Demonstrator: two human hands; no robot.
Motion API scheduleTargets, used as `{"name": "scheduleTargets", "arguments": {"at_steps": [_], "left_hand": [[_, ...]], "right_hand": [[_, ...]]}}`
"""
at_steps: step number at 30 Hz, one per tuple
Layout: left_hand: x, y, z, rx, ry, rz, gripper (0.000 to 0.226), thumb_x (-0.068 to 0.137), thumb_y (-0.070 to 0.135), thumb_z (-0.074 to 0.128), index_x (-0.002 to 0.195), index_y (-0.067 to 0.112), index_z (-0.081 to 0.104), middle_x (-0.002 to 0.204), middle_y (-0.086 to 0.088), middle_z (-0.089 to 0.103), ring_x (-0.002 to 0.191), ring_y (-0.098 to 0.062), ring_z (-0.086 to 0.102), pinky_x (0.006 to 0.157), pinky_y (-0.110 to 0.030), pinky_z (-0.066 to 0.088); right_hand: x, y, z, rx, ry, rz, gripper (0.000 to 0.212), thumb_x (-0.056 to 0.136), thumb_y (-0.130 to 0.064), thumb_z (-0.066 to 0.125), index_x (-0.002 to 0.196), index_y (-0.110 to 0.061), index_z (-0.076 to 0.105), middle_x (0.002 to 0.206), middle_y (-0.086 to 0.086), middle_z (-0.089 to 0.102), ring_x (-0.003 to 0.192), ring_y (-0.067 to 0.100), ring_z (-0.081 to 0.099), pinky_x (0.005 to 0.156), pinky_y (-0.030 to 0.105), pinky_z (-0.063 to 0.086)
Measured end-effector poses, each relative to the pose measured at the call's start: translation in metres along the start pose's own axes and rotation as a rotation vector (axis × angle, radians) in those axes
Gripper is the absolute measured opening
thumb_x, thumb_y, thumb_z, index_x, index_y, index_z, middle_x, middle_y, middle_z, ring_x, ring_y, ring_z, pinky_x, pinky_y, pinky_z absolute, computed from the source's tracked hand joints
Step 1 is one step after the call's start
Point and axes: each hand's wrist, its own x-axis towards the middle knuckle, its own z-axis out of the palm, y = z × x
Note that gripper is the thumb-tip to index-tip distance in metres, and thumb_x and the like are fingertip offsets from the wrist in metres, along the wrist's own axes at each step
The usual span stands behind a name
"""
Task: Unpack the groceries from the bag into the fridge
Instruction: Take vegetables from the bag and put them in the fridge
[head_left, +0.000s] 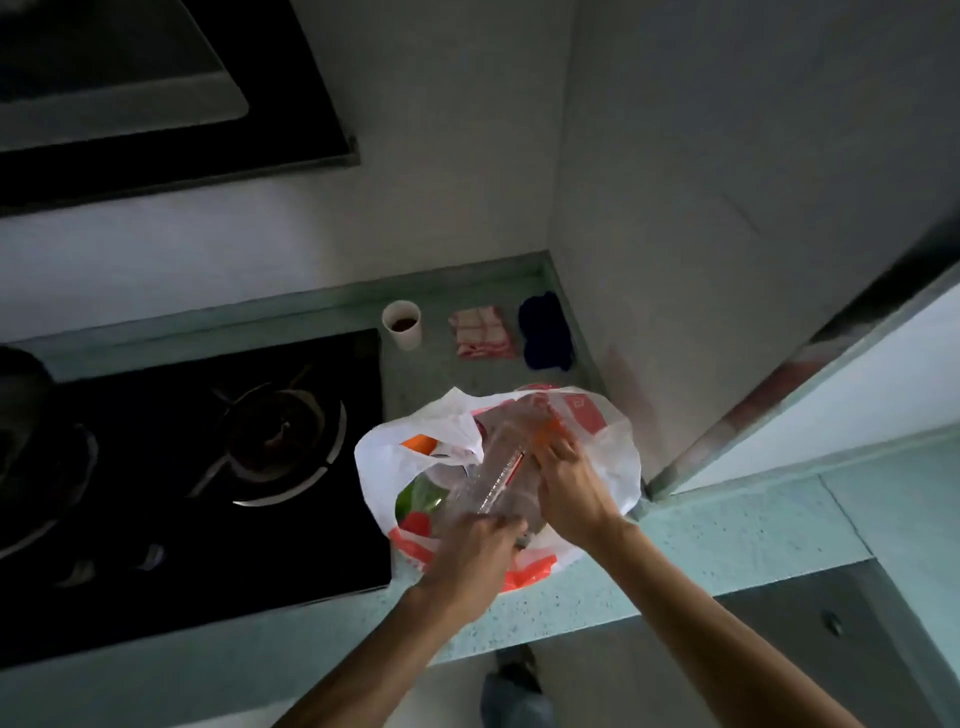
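Observation:
A white and red plastic grocery bag (613, 457) stands open on the pale green counter (727, 540), beside the stove. Inside it I see something green (421, 499), something red (415, 522) and an orange item (418, 443). A clear plastic package (498, 478), long and blurred, lies slanted across the bag's mouth. My left hand (480, 545) grips its near end. My right hand (569, 483) is closed on its far side, above the bag. What the package holds is unclear.
A black gas stove (197, 467) fills the counter on the left, with a range hood (156, 104) above. Against the back wall sit a white cup (402, 325), a red-and-white folded cloth (483, 332) and a dark blue object (545, 332). A wall corner rises on the right.

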Motion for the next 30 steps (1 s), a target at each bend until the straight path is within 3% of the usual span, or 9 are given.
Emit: {"name": "scheduleTargets", "arguments": {"at_steps": [2, 6, 8, 12, 15, 19, 22, 25, 30], "left_hand": [[0.006, -0.003, 0.011, 0.069, -0.02, -0.001, 0.028, 0.097, 0.039, 0.054, 0.118, 0.023, 0.063, 0.11, 0.003, 0.073, 0.094, -0.013, 0.069, 0.09, -0.018, 0.048], [0.015, -0.008, 0.01, 0.056, 0.055, -0.068, 0.029, 0.098, 0.039, 0.051, 0.119, 0.023, 0.062, 0.11, 0.003, 0.071, 0.094, -0.013, 0.068, 0.086, -0.024, 0.05], [0.016, -0.015, -0.002, 0.052, 0.142, -0.127, 0.027, 0.1, 0.036, 0.049, 0.117, 0.022, 0.063, 0.102, 0.002, 0.072, 0.086, -0.01, 0.067, 0.072, -0.018, 0.047], [0.019, -0.03, -0.027, 0.056, 0.298, -0.225, 0.023, 0.084, 0.015, 0.07, 0.062, 0.012, 0.062, 0.059, -0.002, 0.063, 0.053, -0.012, 0.059, 0.052, -0.019, 0.032], [0.026, -0.046, -0.043, 0.032, 0.38, -0.286, 0.032, 0.075, 0.004, 0.072, 0.051, 0.009, 0.053, 0.047, -0.006, 0.055, 0.04, -0.017, 0.051, 0.044, -0.024, 0.032], [0.041, -0.078, -0.056, -0.046, 0.426, -0.419, 0.023, 0.085, -0.002, 0.059, 0.064, 0.006, 0.056, 0.06, -0.012, 0.062, 0.051, -0.022, 0.055, 0.052, -0.031, 0.04], [0.053, -0.1, -0.057, -0.003, 0.367, -0.393, 0.013, 0.091, 0.0, 0.053, 0.089, 0.004, 0.065, 0.072, -0.011, 0.068, 0.059, -0.018, 0.057, 0.061, -0.032, 0.049], [0.064, -0.123, -0.047, -0.011, 0.172, -0.315, 0.046, 0.089, 0.004, 0.061, 0.131, 0.02, 0.056, 0.11, -0.005, 0.071, 0.092, -0.019, 0.068, 0.083, -0.034, 0.057], [0.082, -0.135, -0.048, 0.116, -0.015, -0.187, 0.065, 0.085, 0.024, 0.069, 0.144, 0.034, 0.042, 0.144, 0.002, 0.052, 0.129, -0.023, 0.05, 0.109, -0.039, 0.04]], "right_hand": [[0.013, 0.009, 0.004, -0.024, 0.019, 0.054, 0.061, 0.087, -0.007, 0.057, 0.144, -0.018, 0.039, 0.148, 0.005, 0.041, 0.138, 0.029, 0.035, 0.111, 0.048, 0.038], [0.022, 0.024, 0.001, -0.046, 0.009, 0.132, 0.054, 0.09, -0.031, 0.062, 0.14, -0.026, 0.042, 0.14, 0.006, 0.052, 0.126, 0.033, 0.049, 0.108, 0.047, 0.042], [0.026, 0.025, -0.002, -0.041, -0.036, 0.16, 0.057, 0.088, -0.033, 0.065, 0.14, -0.022, 0.042, 0.14, 0.008, 0.053, 0.126, 0.033, 0.051, 0.11, 0.043, 0.039], [0.029, 0.021, -0.009, 0.002, -0.075, 0.232, 0.07, 0.088, -0.036, 0.065, 0.146, -0.019, 0.031, 0.146, 0.009, 0.044, 0.132, 0.032, 0.045, 0.11, 0.043, 0.037], [0.032, 0.02, -0.012, 0.049, -0.06, 0.224, 0.054, 0.093, -0.033, 0.058, 0.14, -0.016, 0.037, 0.139, 0.01, 0.05, 0.125, 0.03, 0.049, 0.109, 0.04, 0.04], [0.04, 0.017, -0.015, 0.024, -0.078, 0.191, 0.057, 0.091, -0.034, 0.057, 0.139, -0.014, 0.034, 0.138, 0.014, 0.046, 0.124, 0.032, 0.046, 0.111, 0.043, 0.034], [0.045, 0.01, -0.021, 0.13, -0.097, 0.201, 0.088, 0.067, -0.046, 0.078, 0.138, -0.021, 0.034, 0.134, 0.01, 0.045, 0.122, 0.029, 0.047, 0.107, 0.045, 0.041], [0.05, 0.007, -0.022, 0.226, -0.072, 0.208, 0.09, 0.053, -0.063, 0.074, 0.131, -0.032, 0.039, 0.123, -0.001, 0.055, 0.107, 0.021, 0.057, 0.092, 0.042, 0.054], [0.047, 0.006, -0.024, 0.21, -0.085, 0.158, 0.081, 0.059, -0.054, 0.078, 0.13, -0.034, 0.044, 0.121, -0.007, 0.061, 0.105, 0.016, 0.062, 0.084, 0.033, 0.058]]}}
